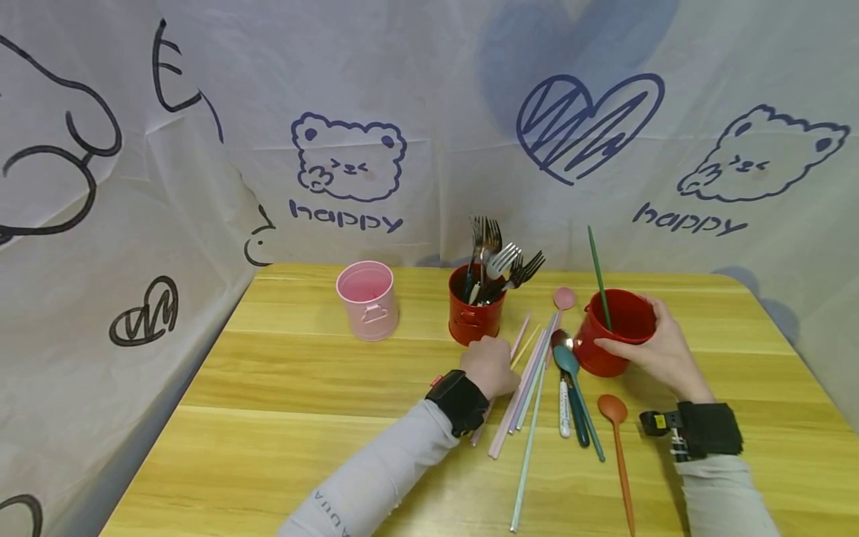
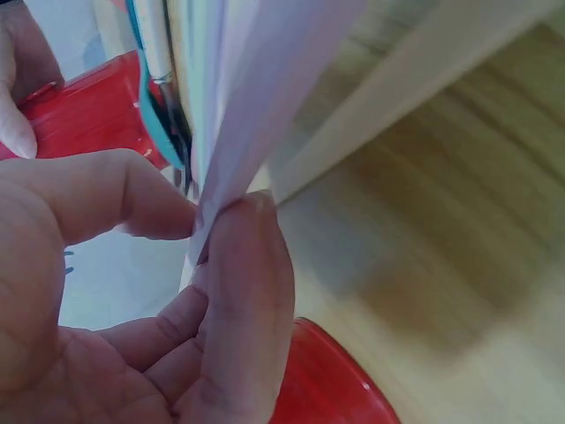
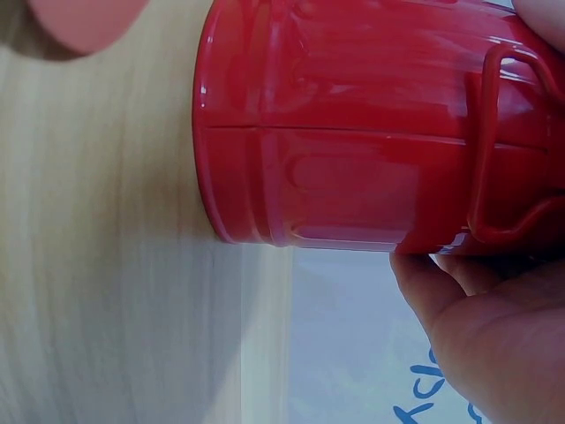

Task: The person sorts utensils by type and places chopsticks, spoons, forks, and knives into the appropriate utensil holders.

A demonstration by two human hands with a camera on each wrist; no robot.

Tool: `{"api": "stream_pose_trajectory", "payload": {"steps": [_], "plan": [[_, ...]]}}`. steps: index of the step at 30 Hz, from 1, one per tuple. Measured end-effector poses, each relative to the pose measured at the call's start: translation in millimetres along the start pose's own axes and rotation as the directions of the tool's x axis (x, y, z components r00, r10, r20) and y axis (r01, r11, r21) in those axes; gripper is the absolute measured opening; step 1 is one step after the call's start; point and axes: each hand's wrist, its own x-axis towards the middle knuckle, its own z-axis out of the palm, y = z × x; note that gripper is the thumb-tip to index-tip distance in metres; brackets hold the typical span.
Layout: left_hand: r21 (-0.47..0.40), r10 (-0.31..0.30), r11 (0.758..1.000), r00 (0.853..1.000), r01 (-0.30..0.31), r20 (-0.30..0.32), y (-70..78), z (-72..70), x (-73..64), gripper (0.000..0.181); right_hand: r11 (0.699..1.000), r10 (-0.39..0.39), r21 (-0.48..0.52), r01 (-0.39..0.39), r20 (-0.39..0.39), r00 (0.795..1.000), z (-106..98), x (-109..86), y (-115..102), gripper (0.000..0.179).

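With thumb and fingertips, my left hand (image 1: 488, 365) pinches a thin pink stick (image 2: 252, 106), shaped like a chopstick. It is at the left of a loose bundle of pastel sticks (image 1: 532, 377) on the table. My right hand (image 1: 661, 350) grips a red bucket (image 1: 593, 350) by its right side, thumb at the rim. In the right wrist view, fingers show beside the bucket's wire handle (image 3: 490, 141). One green stick (image 1: 596, 268) leans in that bucket, its lower end hidden. Right of the bundle lie several spoons, among them a teal spoon (image 1: 567, 362).
A second red bucket (image 1: 473, 321), full of forks (image 1: 493, 246), stands behind my left hand. Farther left is a pink bucket (image 1: 376, 321). An orange spoon (image 1: 614, 409) lies near my right wrist, and a pink spoon (image 1: 564, 298) lies farther back. White printed cloth backs the wooden table.
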Motion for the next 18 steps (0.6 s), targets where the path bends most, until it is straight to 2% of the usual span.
{"api": "stream_pose_trajectory", "payload": {"steps": [4,7,13,18], "plan": [[-0.021,-0.01,1.0,1.0,0.011,0.025,3.9,-4.2,0.3,0.024,1.0,0.002,-0.007,-0.002,0.01,1.0,-0.4,0.1,0.1,0.091],[-0.029,0.002,1.0,1.0,-0.002,0.014,6.6,-8.5,-1.6,0.025,1.0,0.005,-0.009,-0.005,0.012,1.0,-0.5,0.0,-0.3,0.091],[-0.075,0.056,0.995,0.997,-0.061,-0.062,10.2,-13.6,-5.0,0.031,1.0,0.008,0.002,-0.008,0.013,1.0,-0.6,-0.7,-2.0,0.091],[-0.134,0.114,0.982,0.982,-0.135,-0.149,14.6,-17.9,-5.0,0.033,1.0,0.008,0.013,-0.008,0.011,1.0,-0.3,-1.0,-2.0,0.09]]}}
